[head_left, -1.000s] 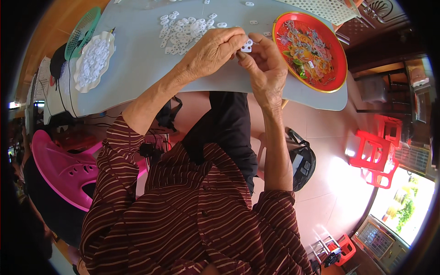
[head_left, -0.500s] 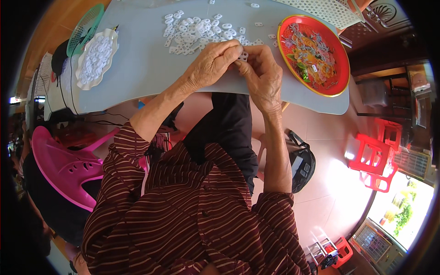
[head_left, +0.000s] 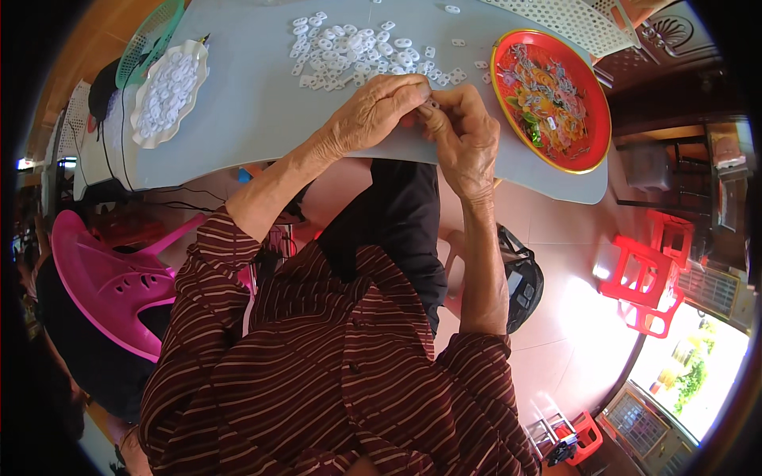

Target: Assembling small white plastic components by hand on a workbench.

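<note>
My left hand [head_left: 379, 115] and my right hand [head_left: 467, 143] meet over the near edge of the grey table [head_left: 246, 103], fingertips pressed together. Between them is a small white plastic piece, now almost wholly covered by the fingers. My right thumb and forefinger pinch close to the left fingertips; whatever they grip is too small and hidden to name. Just beyond the hands lies a loose pile of white plastic pieces [head_left: 349, 51], oval with two holes. On the right, a round red tray [head_left: 583, 155] with a gold rim holds many small grey metal parts [head_left: 548, 75].
At the left stands a scalloped white dish [head_left: 147, 143] heaped with white pieces, beside a green mesh basket [head_left: 151, 40]. A white perforated basket [head_left: 556, 20] sits at the far right, near another person's hand [head_left: 635, 9]. A pink chair [head_left: 103, 278] and red stools [head_left: 639, 274] stand around.
My right hand has shifted slightly right and turned, with its fingers drawn in. The white piece with holes, visible between the fingertips before, is now mostly covered. The whole view has shifted slightly.
</note>
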Motion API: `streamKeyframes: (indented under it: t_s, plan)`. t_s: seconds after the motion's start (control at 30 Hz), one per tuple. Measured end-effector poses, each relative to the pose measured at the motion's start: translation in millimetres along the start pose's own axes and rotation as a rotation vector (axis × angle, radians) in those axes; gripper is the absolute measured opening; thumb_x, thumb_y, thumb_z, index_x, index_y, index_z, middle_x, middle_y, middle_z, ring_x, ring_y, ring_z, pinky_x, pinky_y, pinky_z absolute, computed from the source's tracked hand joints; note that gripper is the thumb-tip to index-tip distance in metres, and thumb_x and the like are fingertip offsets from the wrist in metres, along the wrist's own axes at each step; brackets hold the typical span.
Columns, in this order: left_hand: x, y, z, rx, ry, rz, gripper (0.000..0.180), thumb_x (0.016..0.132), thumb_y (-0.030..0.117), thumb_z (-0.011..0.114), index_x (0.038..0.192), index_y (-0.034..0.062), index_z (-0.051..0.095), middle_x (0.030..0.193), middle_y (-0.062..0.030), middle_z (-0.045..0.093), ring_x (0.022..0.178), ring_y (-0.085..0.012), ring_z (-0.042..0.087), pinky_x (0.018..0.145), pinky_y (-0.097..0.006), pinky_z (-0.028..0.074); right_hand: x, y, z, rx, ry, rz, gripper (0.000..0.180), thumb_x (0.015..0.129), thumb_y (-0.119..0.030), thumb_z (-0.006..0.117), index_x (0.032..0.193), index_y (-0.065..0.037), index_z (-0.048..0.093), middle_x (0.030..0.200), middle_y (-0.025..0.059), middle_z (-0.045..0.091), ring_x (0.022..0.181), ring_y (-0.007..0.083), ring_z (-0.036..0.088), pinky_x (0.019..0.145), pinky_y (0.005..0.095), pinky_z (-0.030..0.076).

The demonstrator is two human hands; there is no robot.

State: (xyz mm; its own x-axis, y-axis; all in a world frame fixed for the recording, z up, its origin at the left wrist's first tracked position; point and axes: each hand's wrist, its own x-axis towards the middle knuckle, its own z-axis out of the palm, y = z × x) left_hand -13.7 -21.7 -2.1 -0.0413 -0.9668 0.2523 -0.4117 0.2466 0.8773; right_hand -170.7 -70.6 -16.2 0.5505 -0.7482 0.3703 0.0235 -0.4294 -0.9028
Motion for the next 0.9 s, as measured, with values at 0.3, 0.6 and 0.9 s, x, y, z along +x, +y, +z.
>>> streamKeyframes:
  t_s: [0.3,0.6,0.9]
  plan:
    - [-2,8,6,-0.149,0.100,-0.110,0.035,0.096,0.032,0.042,0.082,0.0013,0.052,0.066,-0.0038,0.050,0.065,-0.0128,0.046,0.063,-0.030,0.040,12,-5,-8,0.361,0.056,0.192,0.008,0.083,0.000,0.063,0.089,0.003,0.058,0.076,0.0052,0.064,0.066,0.0082,0.057,0.061,0.0213,0.046]
    - [-13,6,11,-0.195,0.126,-0.195,0.039,0.097,0.031,0.039,0.075,0.0011,0.051,0.069,-0.0042,0.052,0.073,-0.0135,0.049,0.072,-0.028,0.040,193,32,-167,-0.373,0.432,-0.029,0.018,0.080,-0.014,0.064,0.088,0.002,0.066,0.076,0.0088,0.067,0.064,0.0126,0.063,0.059,0.0252,0.050]
    - [-19,5,8,-0.237,0.133,-0.199,0.036,0.096,0.030,0.040,0.076,0.0014,0.051,0.067,-0.0028,0.051,0.068,-0.0118,0.046,0.066,-0.027,0.038,146,9,-79,-0.837,-0.326,-0.249,0.013,0.082,-0.011,0.062,0.092,-0.004,0.068,0.083,0.0105,0.068,0.073,0.0189,0.064,0.069,0.0287,0.050]
